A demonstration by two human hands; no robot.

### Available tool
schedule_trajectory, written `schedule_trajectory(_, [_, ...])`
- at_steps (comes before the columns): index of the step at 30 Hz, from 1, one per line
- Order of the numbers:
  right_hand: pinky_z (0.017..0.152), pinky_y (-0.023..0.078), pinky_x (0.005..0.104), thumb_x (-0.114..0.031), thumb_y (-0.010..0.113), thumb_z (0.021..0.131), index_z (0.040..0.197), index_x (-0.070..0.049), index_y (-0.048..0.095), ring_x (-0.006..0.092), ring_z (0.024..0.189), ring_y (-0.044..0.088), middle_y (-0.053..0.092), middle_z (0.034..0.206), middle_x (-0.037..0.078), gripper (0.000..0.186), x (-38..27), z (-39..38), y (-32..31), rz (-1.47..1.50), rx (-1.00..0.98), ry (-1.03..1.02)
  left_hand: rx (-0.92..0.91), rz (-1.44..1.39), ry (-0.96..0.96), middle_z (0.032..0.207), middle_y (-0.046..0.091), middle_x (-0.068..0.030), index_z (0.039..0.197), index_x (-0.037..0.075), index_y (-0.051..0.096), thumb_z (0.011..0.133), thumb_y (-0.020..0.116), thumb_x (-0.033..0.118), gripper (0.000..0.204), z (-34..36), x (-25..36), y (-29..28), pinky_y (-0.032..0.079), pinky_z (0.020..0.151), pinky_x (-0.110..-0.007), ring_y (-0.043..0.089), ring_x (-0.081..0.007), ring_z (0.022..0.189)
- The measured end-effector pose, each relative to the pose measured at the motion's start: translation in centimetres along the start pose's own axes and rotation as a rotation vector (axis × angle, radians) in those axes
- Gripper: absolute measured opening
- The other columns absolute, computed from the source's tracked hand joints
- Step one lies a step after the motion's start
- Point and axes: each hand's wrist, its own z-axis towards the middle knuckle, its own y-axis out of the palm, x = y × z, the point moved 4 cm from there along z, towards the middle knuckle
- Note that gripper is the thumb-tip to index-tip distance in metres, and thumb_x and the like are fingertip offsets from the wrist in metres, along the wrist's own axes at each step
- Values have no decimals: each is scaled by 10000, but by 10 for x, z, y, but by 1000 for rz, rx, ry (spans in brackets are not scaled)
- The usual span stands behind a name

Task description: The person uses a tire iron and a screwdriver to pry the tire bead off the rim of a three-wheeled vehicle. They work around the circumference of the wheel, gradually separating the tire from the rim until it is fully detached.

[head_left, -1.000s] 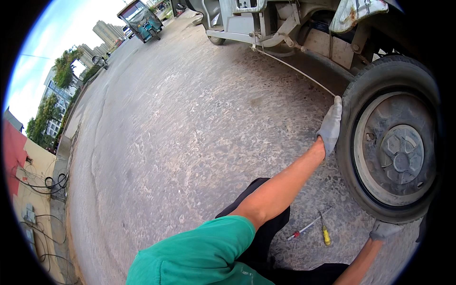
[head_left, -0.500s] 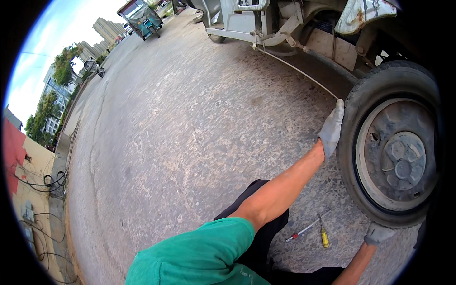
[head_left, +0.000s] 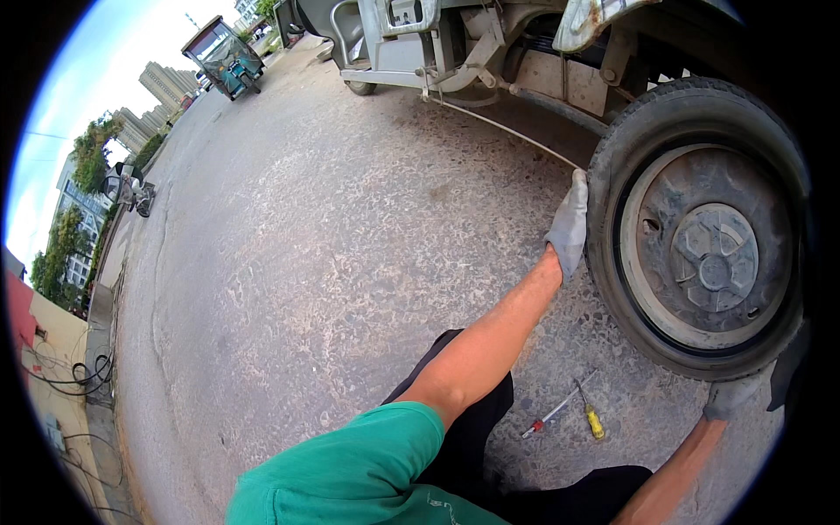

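Observation:
A large wheel [head_left: 643,319] with a black tyre and a dusty hub stands at the right, close to a grey three-wheeled vehicle [head_left: 398,57]. My left hand [head_left: 570,223], in a grey glove, grips the tyre's left side, its fingers partly hidden behind the tread. Under the tyre's lower edge is my right hand [head_left: 733,398], gloved too, holding the tyre from below with its fingers mostly out of sight. On the ground between my leg and the wheel lie a yellow-handled screwdriver [head_left: 595,422] and a thin metal tool with a red part [head_left: 536,426].
A thin rod [head_left: 507,129] runs from the vehicle's frame toward the wheel. A rusty fender [head_left: 595,19] hangs above. Further off on the road are a teal three-wheeler [head_left: 229,61] and a parked scooter [head_left: 131,191]. Cables [head_left: 83,374] hang along the left wall.
The view has turned, so the wheel and vehicle appear further left, the wheel also higher. Both hands stay on the tyre, and the tools on the ground lie as before.

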Motion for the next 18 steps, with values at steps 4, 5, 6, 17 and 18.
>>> schedule_trajectory(4, [1159,378,353,-256,383,1132,1571,-61,322,190,1353,457,436,1529,70,485,29,-9,11,463,93,281,27,13,-22,1565,465,-70,1578,81,387,1035,359,700,824,-20,14,8,331,1204,-346,433,-187,1409])
schedule_trajectory(5, [1166,370,363,-298,365,1134,1571,-53,315,205,1366,454,424,1541,71,504,36,-10,12,481,85,314,58,33,-43,1549,485,-73,1568,77,401,1058,350,663,779,-17,12,-4,337,1202,-347,451,-198,1397])
schedule_trajectory(6, [1162,375,365,-347,363,1129,1544,-50,377,209,1359,475,474,1518,70,511,40,-15,12,482,219,324,38,53,-19,1536,499,-80,1559,76,412,1070,349,638,747,-17,11,-2,343,1201,-352,460,-204,1392])
schedule_trajectory(17, [1100,443,347,-391,388,1115,1421,-92,543,189,1249,553,597,1382,30,455,16,-24,31,875,305,534,43,182,89,1634,361,-109,1602,14,294,1097,303,593,769,-23,18,14,223,1254,-357,335,-213,1488])
schedule_trajectory(18, [1128,421,344,-386,377,1119,1463,-89,509,191,1300,527,568,1432,37,473,19,-27,33,879,306,525,30,190,99,1633,362,-110,1603,15,293,1098,307,589,765,-22,21,12,221,1254,-356,335,-212,1488])
